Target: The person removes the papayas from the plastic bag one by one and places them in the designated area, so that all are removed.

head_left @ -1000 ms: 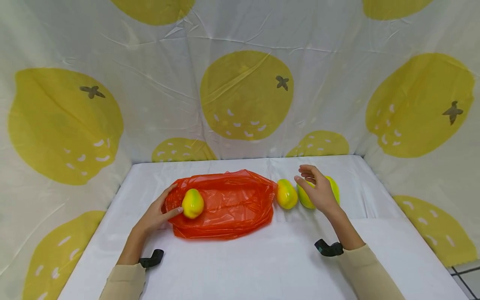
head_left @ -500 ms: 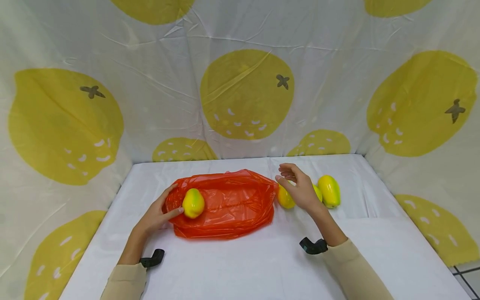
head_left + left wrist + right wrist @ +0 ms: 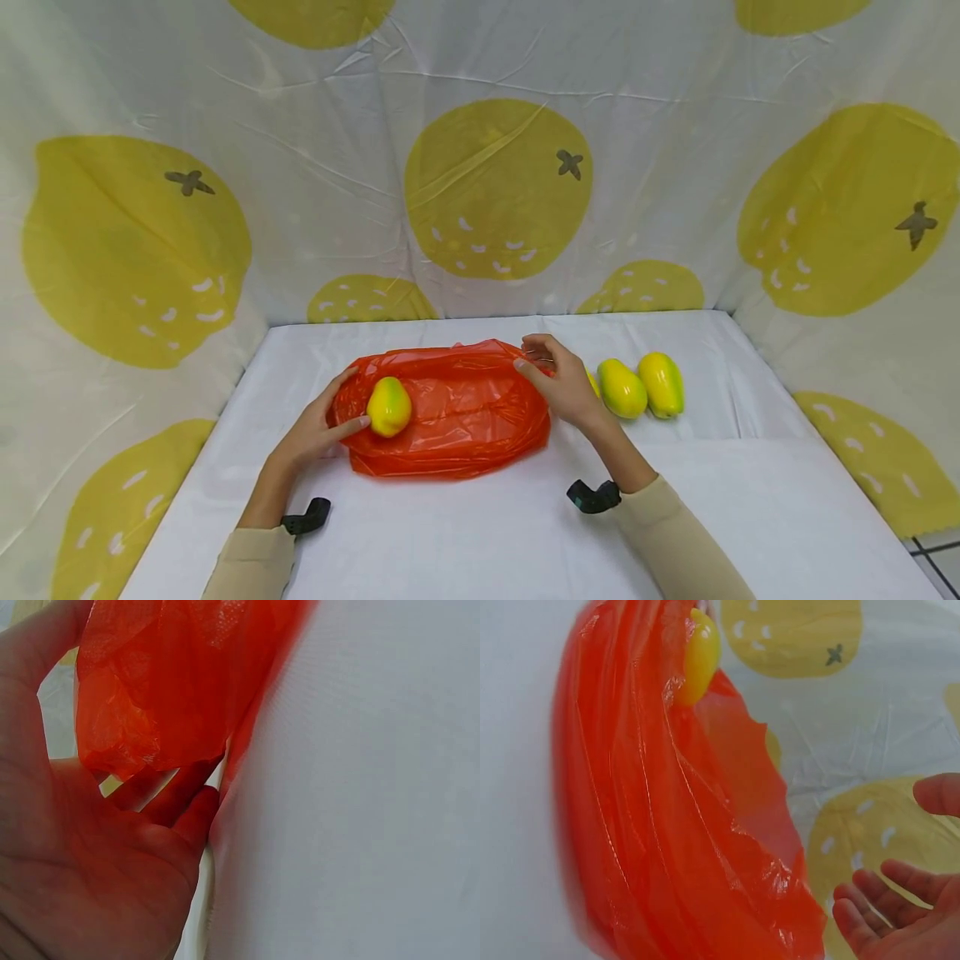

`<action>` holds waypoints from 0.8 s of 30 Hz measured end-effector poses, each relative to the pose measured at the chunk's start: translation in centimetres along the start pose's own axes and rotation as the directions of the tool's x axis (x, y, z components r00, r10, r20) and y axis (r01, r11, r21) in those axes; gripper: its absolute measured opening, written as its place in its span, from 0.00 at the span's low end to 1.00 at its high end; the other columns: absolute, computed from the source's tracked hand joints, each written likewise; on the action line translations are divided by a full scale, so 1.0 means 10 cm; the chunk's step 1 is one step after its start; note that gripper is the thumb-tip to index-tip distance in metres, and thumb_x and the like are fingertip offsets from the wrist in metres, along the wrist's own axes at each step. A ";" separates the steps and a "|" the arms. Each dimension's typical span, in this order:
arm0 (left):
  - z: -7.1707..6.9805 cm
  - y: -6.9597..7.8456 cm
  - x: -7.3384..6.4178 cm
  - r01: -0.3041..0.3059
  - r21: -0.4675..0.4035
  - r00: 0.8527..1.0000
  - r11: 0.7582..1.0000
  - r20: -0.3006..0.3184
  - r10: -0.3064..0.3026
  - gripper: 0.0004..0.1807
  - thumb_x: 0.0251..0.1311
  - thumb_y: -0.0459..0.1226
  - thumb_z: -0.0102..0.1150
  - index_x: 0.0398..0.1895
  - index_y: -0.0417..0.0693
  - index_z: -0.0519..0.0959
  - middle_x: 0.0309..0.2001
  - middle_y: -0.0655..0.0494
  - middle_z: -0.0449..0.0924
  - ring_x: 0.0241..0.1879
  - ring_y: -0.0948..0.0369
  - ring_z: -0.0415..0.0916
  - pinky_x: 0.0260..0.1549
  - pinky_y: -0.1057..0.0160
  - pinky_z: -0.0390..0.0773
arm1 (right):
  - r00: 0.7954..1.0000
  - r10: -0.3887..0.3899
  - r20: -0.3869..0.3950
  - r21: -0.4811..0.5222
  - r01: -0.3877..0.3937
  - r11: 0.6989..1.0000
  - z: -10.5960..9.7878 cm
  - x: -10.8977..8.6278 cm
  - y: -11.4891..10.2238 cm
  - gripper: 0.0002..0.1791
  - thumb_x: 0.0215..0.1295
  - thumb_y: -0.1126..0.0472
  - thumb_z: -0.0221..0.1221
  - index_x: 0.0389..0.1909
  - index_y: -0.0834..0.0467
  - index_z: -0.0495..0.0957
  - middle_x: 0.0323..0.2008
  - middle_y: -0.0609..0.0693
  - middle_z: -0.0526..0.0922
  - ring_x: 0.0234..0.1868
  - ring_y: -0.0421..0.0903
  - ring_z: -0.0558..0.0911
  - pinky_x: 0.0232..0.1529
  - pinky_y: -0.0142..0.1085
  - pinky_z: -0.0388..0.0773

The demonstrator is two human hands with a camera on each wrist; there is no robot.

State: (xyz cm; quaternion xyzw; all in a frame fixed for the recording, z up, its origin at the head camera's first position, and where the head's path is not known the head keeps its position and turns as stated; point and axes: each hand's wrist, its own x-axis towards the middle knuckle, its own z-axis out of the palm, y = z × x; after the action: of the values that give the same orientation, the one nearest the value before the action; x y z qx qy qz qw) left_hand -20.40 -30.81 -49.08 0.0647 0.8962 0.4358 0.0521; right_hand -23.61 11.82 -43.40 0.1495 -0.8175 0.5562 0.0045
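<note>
A red plastic bag (image 3: 457, 408) lies on the white cloth, with a glossy yellow-green mango (image 3: 389, 407) at its left end. My left hand (image 3: 315, 427) holds that end: the thumb lies beside the mango and the fingers reach round the outside. In the left wrist view, parts of those fingers are hidden behind the red plastic (image 3: 161, 682). Over the bag's right end, my right hand (image 3: 558, 383) hovers with relaxed fingers and nothing in it. The right wrist view shows its fingers (image 3: 889, 900) apart from the bag (image 3: 667, 825).
Two mangoes, one nearer (image 3: 622, 388) and one farther right (image 3: 662, 384), lie right of the bag. Another mango (image 3: 592, 383) is mostly hidden by my right hand. A lemon-print cloth (image 3: 495, 192) hangs behind the table and along both sides.
My right hand has moved left from over the mangoes to the bag's right end, uncovering the two mangoes farther right. The left hand, the bag and its mango stay in place.
</note>
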 end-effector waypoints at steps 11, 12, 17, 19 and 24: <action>0.01 -0.04 0.01 -0.029 0.013 1.000 0.999 -0.002 0.029 0.55 0.58 0.53 0.71 0.84 0.69 0.47 0.82 0.45 0.52 0.77 0.36 0.55 0.63 0.34 0.75 | 0.999 0.009 0.044 0.018 -0.010 1.000 0.26 0.03 -0.07 0.30 0.73 0.51 0.62 0.70 0.59 0.70 0.65 0.60 0.77 0.63 0.53 0.77 0.69 0.51 0.77; 0.01 -0.03 0.01 -0.030 0.012 1.000 0.999 -0.001 0.030 0.55 0.58 0.53 0.71 0.84 0.69 0.47 0.82 0.45 0.52 0.77 0.36 0.55 0.63 0.34 0.75 | 0.999 0.013 0.048 0.019 -0.014 1.000 0.29 0.04 -0.07 0.30 0.73 0.51 0.62 0.70 0.59 0.70 0.65 0.60 0.77 0.63 0.53 0.77 0.68 0.50 0.77; 0.01 -0.02 0.00 -0.028 0.011 1.000 1.000 -0.001 0.028 0.56 0.58 0.53 0.71 0.84 0.69 0.47 0.82 0.45 0.52 0.77 0.36 0.55 0.62 0.34 0.76 | 0.998 0.027 0.064 0.016 -0.029 0.999 0.42 0.06 -0.05 0.31 0.72 0.49 0.63 0.70 0.57 0.70 0.66 0.59 0.77 0.64 0.52 0.78 0.68 0.49 0.78; 0.01 -0.03 0.01 -0.030 0.013 1.000 0.999 0.000 0.030 0.56 0.57 0.53 0.71 0.84 0.69 0.47 0.82 0.45 0.53 0.77 0.36 0.55 0.62 0.34 0.76 | 0.997 0.026 0.070 0.023 -0.028 0.999 0.47 0.07 -0.05 0.31 0.72 0.49 0.63 0.70 0.57 0.70 0.65 0.58 0.77 0.64 0.52 0.78 0.68 0.49 0.78; 0.00 -0.04 0.01 -0.041 0.019 0.999 0.999 -0.001 0.041 0.55 0.58 0.52 0.71 0.84 0.69 0.47 0.82 0.45 0.53 0.77 0.36 0.55 0.62 0.34 0.75 | 0.996 0.030 0.088 0.032 -0.033 0.999 0.59 0.09 -0.05 0.29 0.71 0.49 0.63 0.69 0.54 0.71 0.65 0.57 0.77 0.64 0.51 0.77 0.68 0.47 0.78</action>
State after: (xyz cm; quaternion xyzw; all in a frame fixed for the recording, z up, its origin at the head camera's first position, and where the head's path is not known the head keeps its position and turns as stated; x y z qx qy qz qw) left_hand -20.50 -30.99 -49.40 0.0833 0.8988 0.4282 0.0421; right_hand -23.40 6.10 -45.03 0.1609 -0.8097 0.5627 -0.0428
